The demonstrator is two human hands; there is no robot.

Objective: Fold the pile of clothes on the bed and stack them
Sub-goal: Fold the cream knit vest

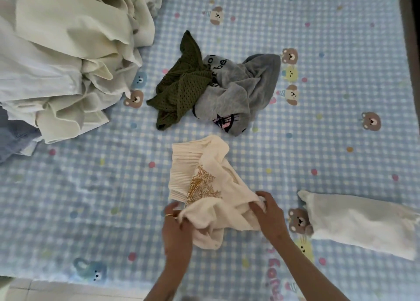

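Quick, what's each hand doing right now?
Left hand: closed on one edge of the cream garment.
Right hand: closed on its other edge.

You have a cream garment (211, 187) with a pleated panel and gold print lying crumpled on the bed (318, 130) right in front of you. Beyond it an olive mesh piece (179, 89) touches a grey printed top (236, 89), both unfolded. Your folded white piece (361, 221) lies flat at the right.
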